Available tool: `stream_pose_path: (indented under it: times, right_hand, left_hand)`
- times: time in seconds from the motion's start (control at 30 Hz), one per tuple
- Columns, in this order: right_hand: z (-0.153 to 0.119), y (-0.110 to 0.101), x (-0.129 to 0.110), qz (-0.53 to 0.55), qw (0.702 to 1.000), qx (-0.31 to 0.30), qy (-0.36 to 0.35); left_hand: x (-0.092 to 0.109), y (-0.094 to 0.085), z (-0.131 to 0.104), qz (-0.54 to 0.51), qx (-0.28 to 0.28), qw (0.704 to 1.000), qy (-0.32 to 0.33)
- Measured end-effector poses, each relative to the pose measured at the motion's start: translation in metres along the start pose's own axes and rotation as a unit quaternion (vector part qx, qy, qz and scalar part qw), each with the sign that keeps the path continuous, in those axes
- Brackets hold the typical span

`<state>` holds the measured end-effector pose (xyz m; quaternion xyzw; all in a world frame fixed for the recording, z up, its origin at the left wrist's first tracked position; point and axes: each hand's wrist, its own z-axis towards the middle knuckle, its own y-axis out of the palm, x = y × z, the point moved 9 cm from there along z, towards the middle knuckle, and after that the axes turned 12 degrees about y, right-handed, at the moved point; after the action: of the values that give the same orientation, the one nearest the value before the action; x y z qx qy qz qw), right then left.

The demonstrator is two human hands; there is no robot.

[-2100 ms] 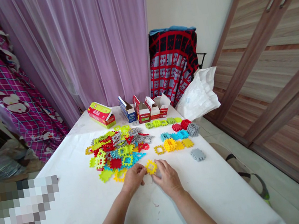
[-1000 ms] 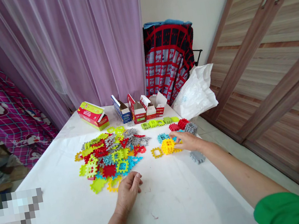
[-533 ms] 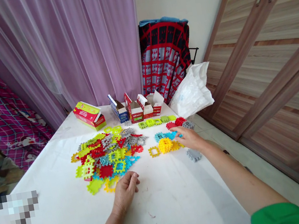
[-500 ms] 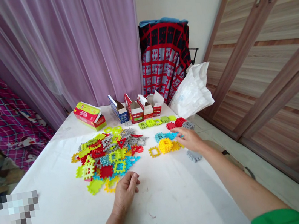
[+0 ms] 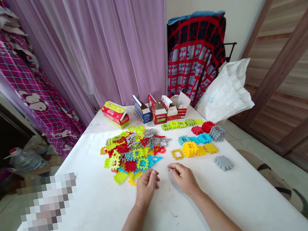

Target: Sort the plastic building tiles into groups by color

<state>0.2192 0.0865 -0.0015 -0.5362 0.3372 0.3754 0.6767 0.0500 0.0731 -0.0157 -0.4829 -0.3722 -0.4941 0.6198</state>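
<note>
My left hand [image 5: 147, 184] rests on the white table [image 5: 100, 215] at the front edge of a mixed heap of toothed plastic pieces [image 5: 130, 166], fingers curled together with nothing seen in them. To its right, my right hand [image 5: 184, 176] also has its fingers curled, and no piece shows in it. Beyond the right hand lie sorted groups: yellow pieces [image 5: 190, 149], blue pieces [image 5: 204, 138], red pieces [image 5: 208, 126], grey pieces [image 5: 217, 133] and a row of green pieces [image 5: 173, 125]. One grey piece [image 5: 223, 163] lies apart, nearer the front.
Behind the pieces stand a red and green box [image 5: 116, 115], an open blue box [image 5: 142, 111] and several open red boxes [image 5: 159, 115]. A white plastic bag [image 5: 226, 91] sits at the back right corner. Something pixelated [image 5: 51, 207] lies at the left.
My right hand has moved back from the blue and yellow pieces to beside my left hand. The view has swung left, so the table appears shifted right.
</note>
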Motion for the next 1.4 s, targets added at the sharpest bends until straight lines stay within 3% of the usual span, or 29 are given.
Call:
stream_pose_path:
  times: [0.3, 0.4, 0.5, 0.53, 0.6, 0.67, 0.73, 0.97, 1.1, 1.23, 1.4]
  right_hand:
    - [-0.001, 0.0, -0.003, -0.013, 0.999, 0.002, -0.032]
    - [0.001, -0.001, -0.002, -0.005, 1.0, 0.01, -0.026]
    - [0.002, 0.0, 0.001, -0.003, 1.0, 0.011, -0.023]
    - [0.002, 0.0, 0.002, -0.004, 1.0, 0.011, -0.023]
    - [0.002, 0.0, 0.003, -0.007, 1.0, 0.016, -0.023]
    - [0.003, 0.0, 0.002, -0.009, 0.999, 0.02, -0.024]
    - [0.003, 0.0, 0.001, -0.012, 0.999, 0.019, -0.026]
    - [0.002, 0.001, 0.0, -0.016, 1.0, 0.021, -0.015]
    - [0.002, 0.0, -0.001, 0.004, 1.0, 0.018, -0.012]
    - [0.003, -0.01, 0.003, 0.041, 0.998, 0.05, 0.006]
    - [-0.005, -0.03, 0.019, 0.066, 0.99, 0.115, 0.043]
  left_hand:
    - [0.022, -0.004, -0.004, 0.139, -0.011, 0.986, 0.09]
    - [0.036, -0.021, 0.009, 0.215, 0.001, 0.97, 0.116]
    - [0.047, -0.049, 0.032, 0.283, 0.023, 0.951, 0.123]
    - [0.051, -0.057, 0.04, 0.317, 0.023, 0.94, 0.124]
    - [0.054, -0.062, 0.055, 0.486, -0.04, 0.863, 0.129]
    - [0.053, -0.066, 0.065, 0.534, -0.068, 0.833, 0.128]
    - [0.052, -0.066, 0.071, 0.546, -0.087, 0.823, 0.128]
    - [0.049, -0.054, 0.078, 0.564, -0.134, 0.803, 0.135]
    - [0.065, -0.043, 0.068, 0.548, -0.125, 0.807, 0.181]
    - [0.079, -0.006, 0.037, 0.497, -0.132, 0.818, 0.258]
    - [0.071, 0.041, 0.0, 0.444, -0.166, 0.83, 0.296]
